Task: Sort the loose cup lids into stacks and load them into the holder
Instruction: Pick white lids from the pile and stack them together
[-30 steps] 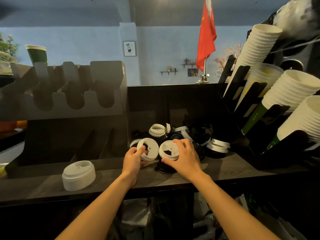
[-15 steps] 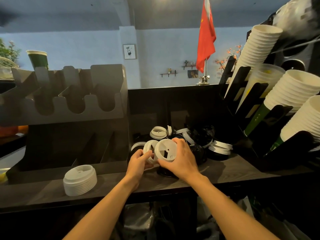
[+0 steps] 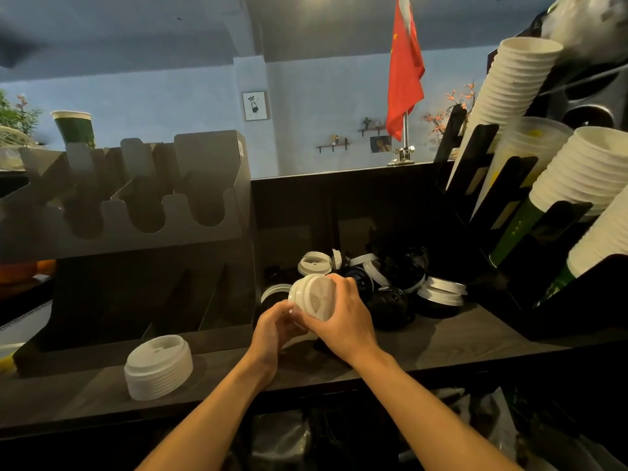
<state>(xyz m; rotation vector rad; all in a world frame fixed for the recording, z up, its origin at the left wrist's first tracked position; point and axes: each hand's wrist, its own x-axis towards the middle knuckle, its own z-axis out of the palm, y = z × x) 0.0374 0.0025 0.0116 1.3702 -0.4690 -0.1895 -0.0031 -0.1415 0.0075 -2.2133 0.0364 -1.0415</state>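
Two white cup lids (image 3: 311,295) are nested together just above the counter, held between both hands. My right hand (image 3: 343,317) grips them from the right with fingers curled over the rim. My left hand (image 3: 273,326) holds them from below left. Behind lies a pile of loose lids (image 3: 390,283), white and black mixed. A stack of white lids (image 3: 158,367) stands on the counter at the left. The dark lid holder (image 3: 136,229) with scalloped slots rises behind that stack.
A rack of stacked paper cups (image 3: 560,185) leans in from the right. The wooden counter (image 3: 475,338) has a front edge close to my arms. A green cup (image 3: 74,129) sits atop the holder. A red flag (image 3: 404,73) stands on the back ledge.
My two hands each held a separate white lid; they have come together and the lids are now nested into one, lifted slightly toward me.
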